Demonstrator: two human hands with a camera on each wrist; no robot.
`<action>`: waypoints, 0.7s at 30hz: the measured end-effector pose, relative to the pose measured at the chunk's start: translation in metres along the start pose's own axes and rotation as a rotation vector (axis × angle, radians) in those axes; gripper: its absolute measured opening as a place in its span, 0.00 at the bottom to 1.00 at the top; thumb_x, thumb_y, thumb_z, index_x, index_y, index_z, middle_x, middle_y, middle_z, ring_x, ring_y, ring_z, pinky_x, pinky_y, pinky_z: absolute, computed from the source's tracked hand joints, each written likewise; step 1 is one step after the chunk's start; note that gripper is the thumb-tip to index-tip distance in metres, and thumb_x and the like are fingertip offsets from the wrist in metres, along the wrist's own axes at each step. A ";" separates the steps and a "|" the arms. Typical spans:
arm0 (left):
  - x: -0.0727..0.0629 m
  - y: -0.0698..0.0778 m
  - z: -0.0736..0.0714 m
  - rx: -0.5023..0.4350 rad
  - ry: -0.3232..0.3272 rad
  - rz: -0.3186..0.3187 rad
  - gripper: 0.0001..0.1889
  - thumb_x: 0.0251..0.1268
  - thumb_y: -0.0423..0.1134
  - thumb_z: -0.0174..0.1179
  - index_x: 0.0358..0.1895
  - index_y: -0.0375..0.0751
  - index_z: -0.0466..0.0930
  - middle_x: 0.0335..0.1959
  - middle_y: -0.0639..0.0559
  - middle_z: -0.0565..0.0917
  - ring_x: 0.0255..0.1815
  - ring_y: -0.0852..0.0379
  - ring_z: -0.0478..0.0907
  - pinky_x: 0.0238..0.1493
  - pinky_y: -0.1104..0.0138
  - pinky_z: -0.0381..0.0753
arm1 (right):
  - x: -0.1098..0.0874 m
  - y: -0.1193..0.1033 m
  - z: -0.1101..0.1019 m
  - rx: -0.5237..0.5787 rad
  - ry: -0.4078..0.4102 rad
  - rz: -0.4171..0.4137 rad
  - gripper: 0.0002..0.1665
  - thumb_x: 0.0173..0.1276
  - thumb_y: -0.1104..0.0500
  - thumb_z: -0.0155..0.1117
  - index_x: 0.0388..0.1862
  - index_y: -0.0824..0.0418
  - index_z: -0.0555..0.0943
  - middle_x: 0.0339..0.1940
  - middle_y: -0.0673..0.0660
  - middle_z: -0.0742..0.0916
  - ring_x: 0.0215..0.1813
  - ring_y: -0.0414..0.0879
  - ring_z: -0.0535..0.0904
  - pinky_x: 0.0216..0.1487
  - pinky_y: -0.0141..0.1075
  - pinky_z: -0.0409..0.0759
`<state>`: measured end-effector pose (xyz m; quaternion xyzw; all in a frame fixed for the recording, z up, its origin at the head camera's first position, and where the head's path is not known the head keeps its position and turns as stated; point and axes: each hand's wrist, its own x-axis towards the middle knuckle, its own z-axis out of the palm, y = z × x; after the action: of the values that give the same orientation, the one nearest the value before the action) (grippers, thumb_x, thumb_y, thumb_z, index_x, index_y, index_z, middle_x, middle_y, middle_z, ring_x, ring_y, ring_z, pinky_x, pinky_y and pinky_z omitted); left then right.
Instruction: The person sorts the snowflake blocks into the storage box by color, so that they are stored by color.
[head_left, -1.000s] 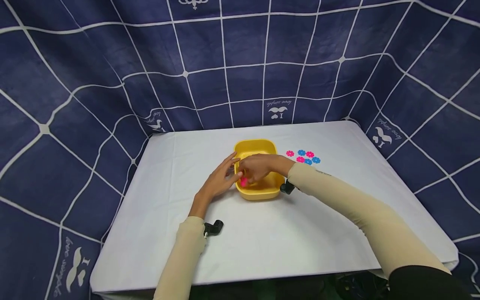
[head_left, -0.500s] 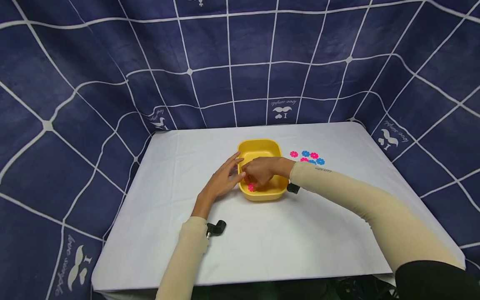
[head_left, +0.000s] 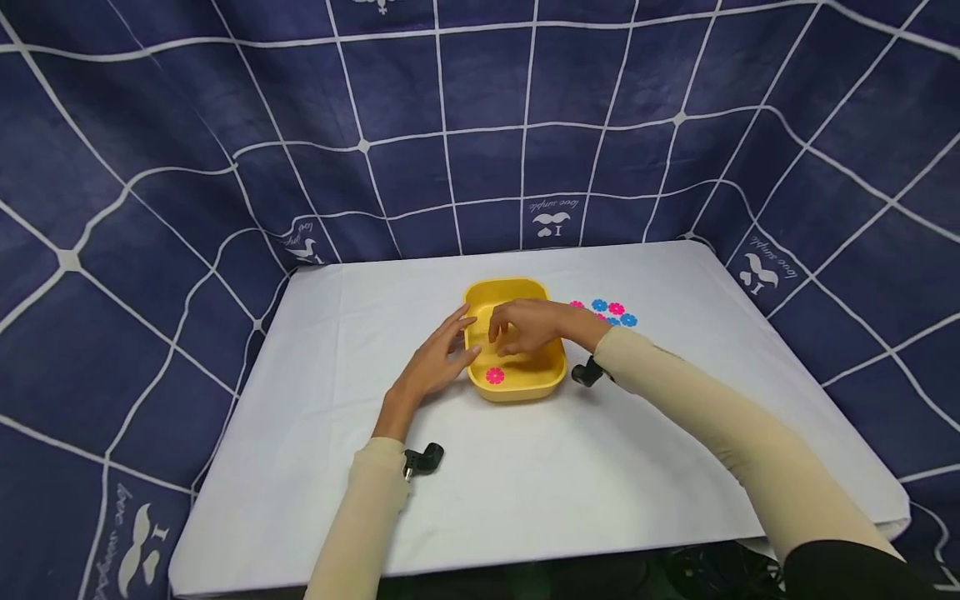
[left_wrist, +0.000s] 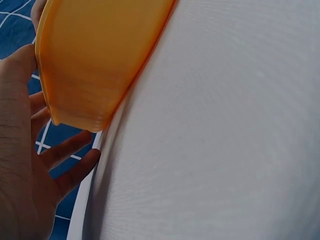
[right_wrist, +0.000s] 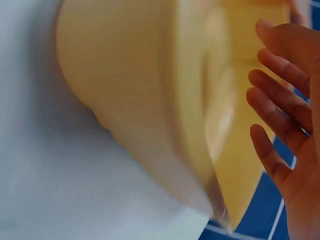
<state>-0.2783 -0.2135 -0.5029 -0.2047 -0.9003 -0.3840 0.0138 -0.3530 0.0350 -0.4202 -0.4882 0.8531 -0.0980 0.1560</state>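
Observation:
A yellow plastic basin (head_left: 522, 387) stands on the white-covered table. Inside it, toward the near left corner, lies a pink flower-shaped piece (head_left: 495, 376). My right hand (head_left: 528, 325) hovers over the basin, fingers loosely bent and parted; the right wrist view shows nothing between the fingertips (right_wrist: 256, 100). At the basin's left side, my left hand (head_left: 437, 358) rests against the rim, thumb toward the near end and fingers spread along the wall. In the left wrist view the basin (left_wrist: 100, 60) partly hides those fingers.
Right of the basin lie several flower-shaped pieces, among them a blue one (head_left: 628, 320) and a pink one (head_left: 616, 308); my right forearm partly covers the group. A navy curtain (head_left: 487, 167) with white lines surrounds the table (head_left: 585, 475) at the back and sides.
My right hand has let go of the pink flower-shaped piece, which now lies in the basin. That hand has risen and drawn back a little with its fingers parted. The left hand stays at the rim.

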 end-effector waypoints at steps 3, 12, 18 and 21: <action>-0.001 0.002 0.000 0.003 0.008 -0.010 0.35 0.80 0.60 0.59 0.83 0.54 0.66 0.89 0.69 0.52 0.74 0.52 0.76 0.72 0.53 0.80 | -0.015 0.009 -0.005 0.077 0.098 0.030 0.20 0.73 0.49 0.74 0.58 0.56 0.88 0.54 0.53 0.89 0.56 0.51 0.84 0.61 0.47 0.85; -0.002 0.003 0.001 0.023 0.006 -0.018 0.35 0.80 0.60 0.59 0.84 0.53 0.66 0.89 0.69 0.50 0.76 0.51 0.74 0.73 0.53 0.79 | -0.057 0.032 -0.004 0.258 0.291 0.102 0.21 0.73 0.51 0.75 0.58 0.61 0.88 0.53 0.54 0.88 0.55 0.54 0.83 0.61 0.56 0.85; -0.001 0.005 0.003 0.029 0.004 -0.021 0.36 0.80 0.61 0.59 0.84 0.53 0.65 0.89 0.69 0.50 0.77 0.50 0.74 0.73 0.52 0.79 | -0.078 0.044 0.003 0.286 0.380 0.157 0.20 0.73 0.52 0.76 0.58 0.62 0.88 0.53 0.55 0.89 0.56 0.56 0.83 0.64 0.57 0.83; 0.000 0.006 0.004 0.025 0.000 -0.019 0.36 0.80 0.60 0.59 0.84 0.51 0.65 0.89 0.68 0.50 0.76 0.49 0.74 0.73 0.52 0.79 | -0.089 0.050 0.008 0.298 0.417 0.182 0.19 0.73 0.53 0.75 0.58 0.61 0.88 0.54 0.56 0.89 0.57 0.57 0.83 0.65 0.57 0.83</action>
<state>-0.2756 -0.2070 -0.5023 -0.1960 -0.9069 -0.3727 0.0129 -0.3479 0.1364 -0.4286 -0.3506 0.8833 -0.3064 0.0551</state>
